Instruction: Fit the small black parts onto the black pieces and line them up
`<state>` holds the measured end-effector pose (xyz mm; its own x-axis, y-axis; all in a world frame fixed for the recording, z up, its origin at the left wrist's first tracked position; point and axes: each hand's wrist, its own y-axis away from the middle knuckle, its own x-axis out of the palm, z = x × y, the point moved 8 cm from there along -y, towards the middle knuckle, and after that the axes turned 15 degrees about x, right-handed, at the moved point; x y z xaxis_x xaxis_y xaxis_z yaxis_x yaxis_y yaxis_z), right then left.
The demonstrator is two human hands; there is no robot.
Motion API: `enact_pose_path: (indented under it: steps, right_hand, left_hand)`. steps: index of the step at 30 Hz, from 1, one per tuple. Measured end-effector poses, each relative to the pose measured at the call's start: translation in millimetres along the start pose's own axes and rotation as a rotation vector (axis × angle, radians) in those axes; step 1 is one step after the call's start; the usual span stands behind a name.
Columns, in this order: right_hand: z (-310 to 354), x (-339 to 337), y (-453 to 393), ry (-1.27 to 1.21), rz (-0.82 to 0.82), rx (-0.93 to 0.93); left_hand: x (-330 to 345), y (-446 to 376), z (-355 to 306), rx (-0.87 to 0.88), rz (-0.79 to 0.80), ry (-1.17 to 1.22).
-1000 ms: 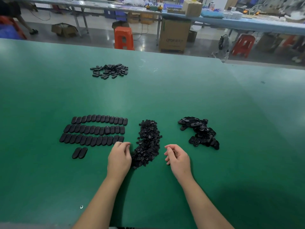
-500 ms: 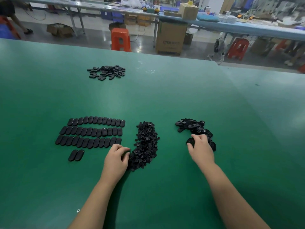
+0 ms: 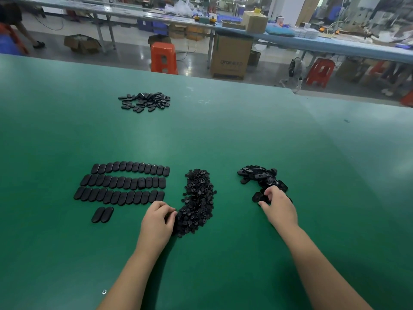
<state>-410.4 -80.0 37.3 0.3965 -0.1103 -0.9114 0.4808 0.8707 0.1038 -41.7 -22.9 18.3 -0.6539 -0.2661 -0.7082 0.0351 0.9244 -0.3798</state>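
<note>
Small black parts (image 3: 197,203) lie in a curved heap on the green table (image 3: 245,135), near the front edge and between the two hands. The left hand (image 3: 157,222) rests at the heap's near left end, fingers curled inward against the parts; whether it pinches one cannot be told. The right hand (image 3: 278,208) reaches into the near end of the loose pile of black pieces (image 3: 260,179), to the right of the heap, with thumb and fingertips closed on one oval piece (image 3: 262,198).

Left of the heap, the lined-up pieces (image 3: 125,183) form three full rows of smooth, rounded ovals, each touching its neighbour, long axes pointing away from the viewer. A fourth row of two pieces (image 3: 102,214) starts nearer the viewer, under the left part of the third row. The right end of the third row lies just beside the left hand.

Open green surface runs left of the rows, right of the loose pile and across the middle of the table. A small screw (image 3: 104,291) lies near the front edge, beside the left forearm.

Farther back, a second loose pile (image 3: 145,101) sits well apart from the work area. The far table edge runs diagonally; beyond it stand an orange stool (image 3: 163,58) and a cardboard box (image 3: 231,58).
</note>
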Motion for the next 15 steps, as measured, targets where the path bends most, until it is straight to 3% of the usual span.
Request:
enact_pose_path:
  steps: [8,15]
  right_hand:
    - [20,8,38,-0.751,0.226,0.04]
    - [35,49,86,-0.979,0.409,0.078]
  left_hand:
    - [2,-1,0,-0.007,0.017,0.001]
    - [-3,0,1,-0.025,0.002,0.077]
